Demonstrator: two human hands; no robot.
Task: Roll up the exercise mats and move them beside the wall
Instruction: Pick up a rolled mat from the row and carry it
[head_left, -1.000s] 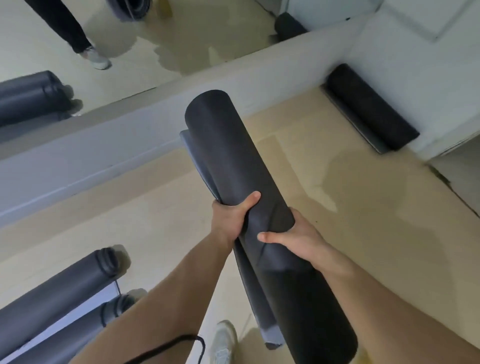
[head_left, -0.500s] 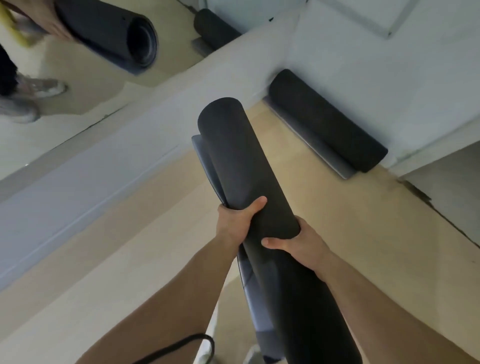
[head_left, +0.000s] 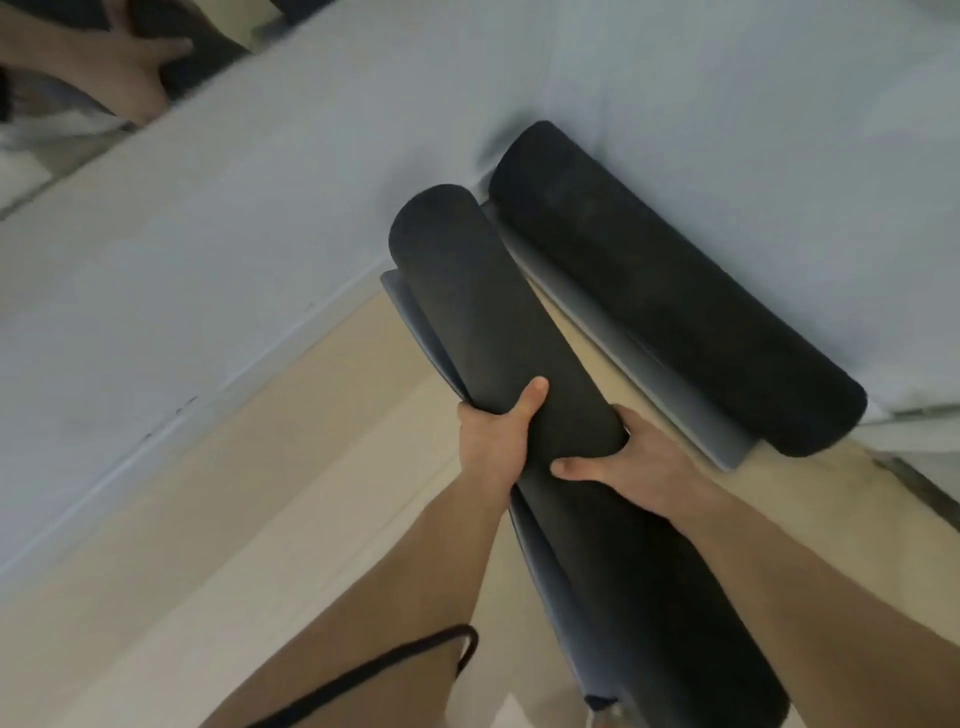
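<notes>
- A rolled black mat is held off the floor in the middle of the frame. It slants from the lower right up towards the centre, with its far end pointing at the corner of the room.
- The left hand grips the roll from its left side. The thumb lies up across the top of the dark surface and the fingers are curled underneath, out of sight.
- The right hand clasps the roll from the right, just beside the left hand. Its thumb is laid across the top and its fingers are wrapped round the far side.
- A loose grey flap of the mat's outer layer hangs off the left edge of the roll and shows again below the hands.
- A second rolled mat lies on the floor in the upper right of the frame, against the foot of the pale wall. Its own grey flap is spread flat on the side nearer the hands.
- The far end of the held roll is near this second mat. Whether the two touch cannot be told.
- The beige floor fills the lower left.
- A mirror in the upper left corner shows a blurred arm and a dark roll.
- A thin black cord loops over the left forearm at the bottom of the frame.
</notes>
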